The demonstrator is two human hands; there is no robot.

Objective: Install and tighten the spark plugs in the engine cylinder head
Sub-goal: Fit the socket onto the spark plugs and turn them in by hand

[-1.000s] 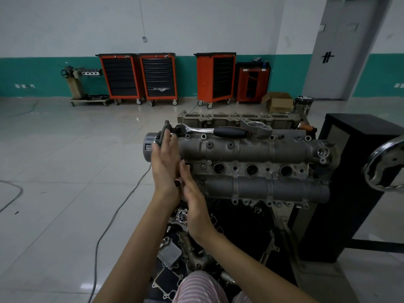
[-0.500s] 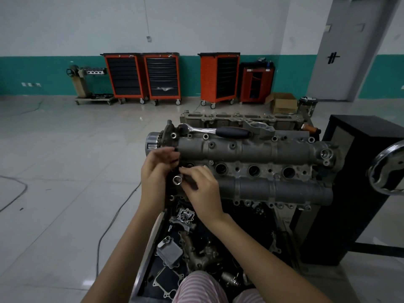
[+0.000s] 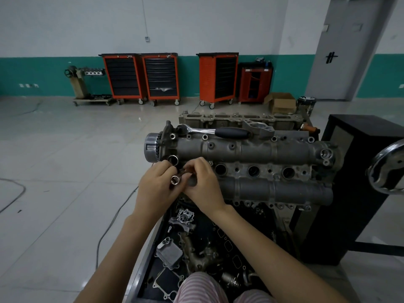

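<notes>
Ribbed grey cylinder head (image 3: 251, 149); hands pinch shiny round socket (image 3: 175, 179).

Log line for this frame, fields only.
hands: both hands hold socket | place: front of cylinder head | ratchet: lying on head, untouched | plug wells: three open

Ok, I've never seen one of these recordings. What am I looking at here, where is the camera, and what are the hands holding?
The camera sits on the person's head and looks forward and down, so the two bare arms reaching in belong to the wearer. In front is an engine cylinder head on a stand, with three open round spark plug wells showing in a row. A ratchet wrench lies on top of it, untouched. The left hand and right hand meet at the engine's left end, both gripping a shiny metal socket. Loose engine parts lie in a tray below. Orange tool carts stand by the far wall.
</notes>
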